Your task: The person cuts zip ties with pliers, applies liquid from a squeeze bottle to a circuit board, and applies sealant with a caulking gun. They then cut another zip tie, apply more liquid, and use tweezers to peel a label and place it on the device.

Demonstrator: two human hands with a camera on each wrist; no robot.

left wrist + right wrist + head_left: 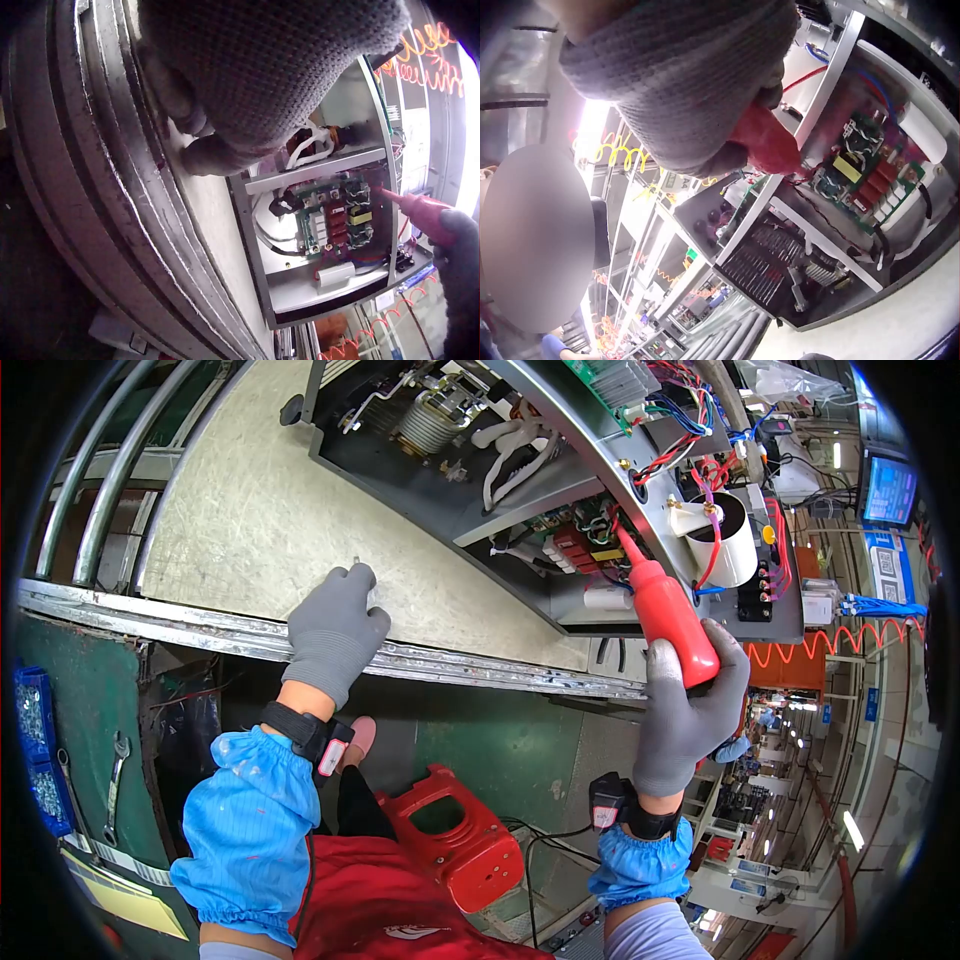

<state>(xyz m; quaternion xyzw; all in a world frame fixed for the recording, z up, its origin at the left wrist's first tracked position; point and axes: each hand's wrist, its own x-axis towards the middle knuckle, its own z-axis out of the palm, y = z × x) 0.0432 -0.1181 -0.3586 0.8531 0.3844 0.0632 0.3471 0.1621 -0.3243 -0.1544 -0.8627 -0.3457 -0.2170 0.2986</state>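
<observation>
A red squeeze bottle (675, 622) is gripped in my gloved right hand (695, 705), its narrow nozzle pointing into the open metal chassis (420, 510). In the left wrist view the nozzle of the bottle (427, 214) reaches the edge of the compartment beside a green circuit board (311, 229) with red components. The right wrist view shows the bottle (769, 142) under the right hand (682, 82), close to the metal divider. My gloved left hand (338, 622) rests on the worktop (235, 490) with fingers loosely bent, left of the chassis; the left wrist view hides its fingertips partly.
The metal table edge (180, 615) runs in front of me. Wiring and a white cylinder (735, 550) stand out on the chassis's right side. Below are a red stool (480, 865) and a wrench (117, 785) beside blue bins (38, 740). A coiled red hose (850, 640) hangs at right.
</observation>
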